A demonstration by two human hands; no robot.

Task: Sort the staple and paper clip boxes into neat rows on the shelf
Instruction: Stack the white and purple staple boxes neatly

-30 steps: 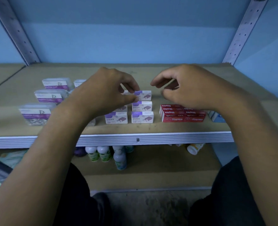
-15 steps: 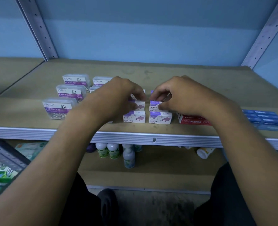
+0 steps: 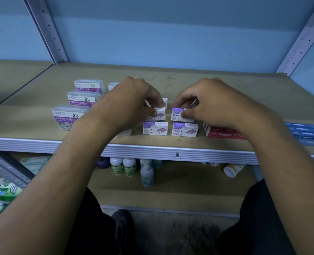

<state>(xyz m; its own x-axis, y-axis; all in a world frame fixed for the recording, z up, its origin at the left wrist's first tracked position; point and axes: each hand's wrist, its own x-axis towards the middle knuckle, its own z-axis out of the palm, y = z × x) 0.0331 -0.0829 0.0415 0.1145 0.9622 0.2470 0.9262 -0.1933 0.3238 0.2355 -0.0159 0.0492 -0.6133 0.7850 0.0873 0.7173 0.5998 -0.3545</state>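
Both hands work the second row of white-and-purple staple boxes on the shelf [image 3: 189, 85]. The left hand [image 3: 134, 100] pinches one staple box [image 3: 159, 115] with curled fingers; the right hand [image 3: 207, 103] likewise pinches its neighbour [image 3: 177, 115], apparently to square both behind the front pair [image 3: 155, 128]. Paper clip boxes [image 3: 67, 116] form a column at left.

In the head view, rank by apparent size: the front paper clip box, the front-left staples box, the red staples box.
1. front paper clip box
2. front-left staples box
red staples box: unranked, the right hand hides part.
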